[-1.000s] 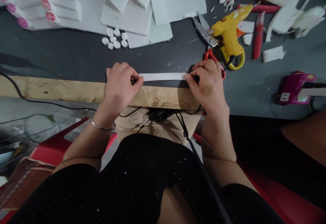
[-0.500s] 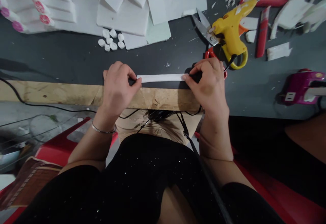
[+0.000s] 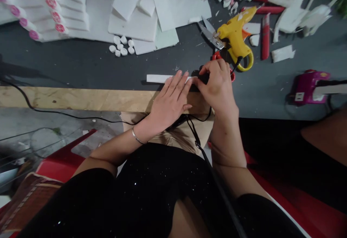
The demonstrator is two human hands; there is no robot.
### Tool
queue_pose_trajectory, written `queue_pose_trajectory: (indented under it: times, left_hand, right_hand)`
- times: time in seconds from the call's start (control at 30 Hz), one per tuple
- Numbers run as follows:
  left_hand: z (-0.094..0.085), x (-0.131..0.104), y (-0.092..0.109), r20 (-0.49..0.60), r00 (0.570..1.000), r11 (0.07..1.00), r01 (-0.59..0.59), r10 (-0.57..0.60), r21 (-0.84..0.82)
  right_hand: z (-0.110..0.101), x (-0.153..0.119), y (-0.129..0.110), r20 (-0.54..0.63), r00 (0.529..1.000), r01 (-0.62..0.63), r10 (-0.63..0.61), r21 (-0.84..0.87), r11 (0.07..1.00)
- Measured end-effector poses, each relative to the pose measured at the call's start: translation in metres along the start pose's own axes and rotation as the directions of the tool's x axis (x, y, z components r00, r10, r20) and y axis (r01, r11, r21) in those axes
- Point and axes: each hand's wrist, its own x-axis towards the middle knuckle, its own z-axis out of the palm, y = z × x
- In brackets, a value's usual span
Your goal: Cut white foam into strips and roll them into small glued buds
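Observation:
A narrow white strip [image 3: 157,78] lies along the dark table [image 3: 89,66] near its front edge. My left hand [image 3: 170,102] is flat, with its outstretched fingers laid over the strip's middle and right part. At the strip's right end my right hand [image 3: 218,82] pinches it between thumb and forefinger. The strip's left end sticks out free beyond my left fingers. Just behind my right hand are red-handled scissors [image 3: 213,37], and a yellow hot glue gun [image 3: 238,37] rests across them; my right hand partly hides the red handles.
Small white rolls [image 3: 124,51] lie in a cluster near white sheets [image 3: 179,10]. Longer white rolls with pink ends [image 3: 34,34] fill the back left. To the right are a red utility knife [image 3: 265,37], white scraps and a purple power socket [image 3: 311,88]. Another person's arm shows at the right edge.
My left hand has let go of the strip's left end, moved right and flattened over it. My right hand keeps its pinch at the right end. The view has shifted slightly.

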Motion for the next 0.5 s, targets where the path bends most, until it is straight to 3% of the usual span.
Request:
queue_pose_trajectory:
  times: [0.17, 0.33, 0.4, 0.5]
  left_hand:
    - [0.014, -0.005, -0.009, 0.022, 0.999, 0.999, 0.025, -0.025, 0.029]
    - [0.014, -0.008, -0.009, 0.011, 1.0, 0.999, 0.023, -0.023, 0.035]
    - [0.013, -0.006, -0.007, 0.028, 0.999, 0.999, 0.037, -0.038, 0.034]
    - [0.013, -0.005, -0.006, 0.052, 0.997, 0.998, 0.055, -0.056, 0.016]
  right_hand:
    - [0.002, -0.002, 0.003, -0.01, 1.0, 0.0, 0.0, 0.059, 0.998]
    - [-0.008, -0.022, -0.021, -0.121, 0.991, 0.064, -0.053, 0.09, 0.994]
    - [-0.011, -0.031, -0.034, -0.083, 0.986, 0.154, -0.147, 0.078, 0.985]
    - [-0.01, -0.041, -0.047, 0.083, 0.971, 0.219, -0.222, 0.053, 0.974]
